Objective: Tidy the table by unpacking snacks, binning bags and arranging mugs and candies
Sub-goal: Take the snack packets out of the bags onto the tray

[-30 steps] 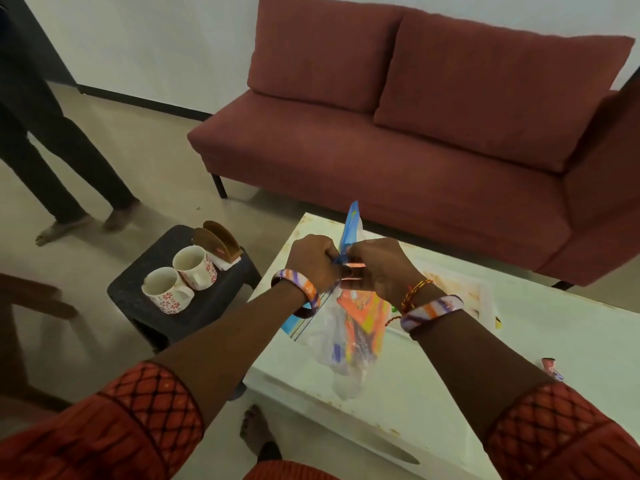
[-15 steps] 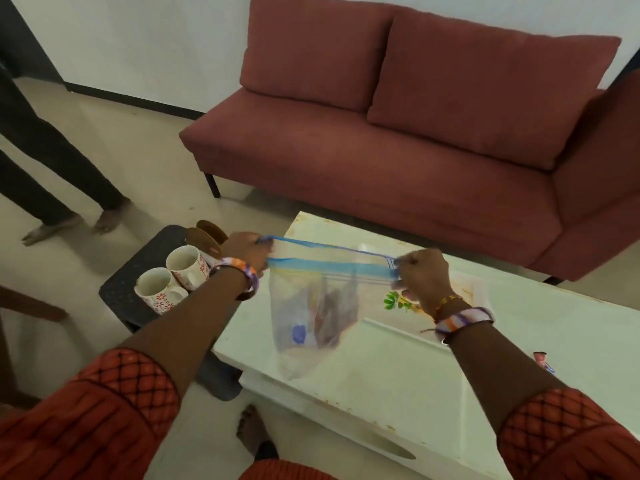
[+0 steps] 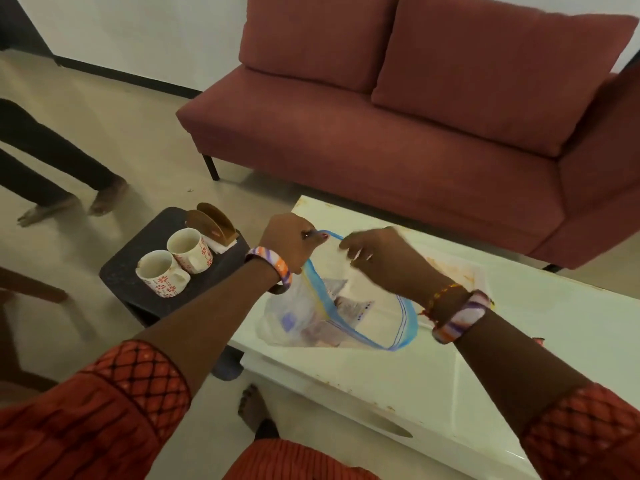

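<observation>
A clear zip bag (image 3: 374, 318) with a blue seal rim lies open above the white table (image 3: 433, 372). Small snack packets (image 3: 346, 303) show inside it. My left hand (image 3: 291, 242) pinches the far left rim of the bag. My right hand (image 3: 377, 252) hovers over the bag's mouth with fingers spread, and I cannot tell whether it touches the plastic. Two white mugs (image 3: 176, 263) with red flower prints stand on a dark stool (image 3: 131, 271) to the left.
A wooden napkin holder (image 3: 213, 223) sits behind the mugs. A red sofa (image 3: 398, 126) stands beyond the table. Another person's legs (image 3: 62, 174) are at the far left. A small candy wrapper (image 3: 538, 340) lies by my right forearm. My foot (image 3: 252, 408) is below the table edge.
The bag's seal was pulled apart and its mouth now gapes open. My right hand let go of the rim and moved over the opening. The bag sank toward the table.
</observation>
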A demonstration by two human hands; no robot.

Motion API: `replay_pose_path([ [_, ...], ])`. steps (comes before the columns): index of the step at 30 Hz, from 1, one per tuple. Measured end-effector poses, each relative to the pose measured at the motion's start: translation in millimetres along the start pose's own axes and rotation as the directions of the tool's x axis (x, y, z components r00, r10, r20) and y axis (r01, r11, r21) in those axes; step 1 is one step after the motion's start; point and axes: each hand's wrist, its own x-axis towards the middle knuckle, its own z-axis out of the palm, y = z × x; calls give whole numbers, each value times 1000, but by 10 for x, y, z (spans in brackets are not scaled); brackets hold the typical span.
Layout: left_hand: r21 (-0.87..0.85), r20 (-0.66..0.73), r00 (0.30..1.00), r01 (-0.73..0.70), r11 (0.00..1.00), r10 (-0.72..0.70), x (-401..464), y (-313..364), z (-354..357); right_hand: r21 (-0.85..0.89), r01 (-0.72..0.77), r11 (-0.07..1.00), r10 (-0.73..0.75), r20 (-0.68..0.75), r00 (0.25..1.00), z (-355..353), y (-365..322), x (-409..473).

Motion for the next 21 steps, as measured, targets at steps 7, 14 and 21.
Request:
replay_pose_path([
  [7, 8, 22, 995, -95, 995, 95, -119, 16, 57, -442, 256, 860, 38, 556, 830, 478, -226, 2],
  [14, -37, 46, 992, -114, 993, 116, -225, -3, 87, -547, 380, 746, 130, 678, 723, 641, -248, -36],
  [21, -43, 37, 994, -103, 994, 105, -239, 17, 54, -582, 333, 742, 41, 535, 844, 658, -212, -180],
])
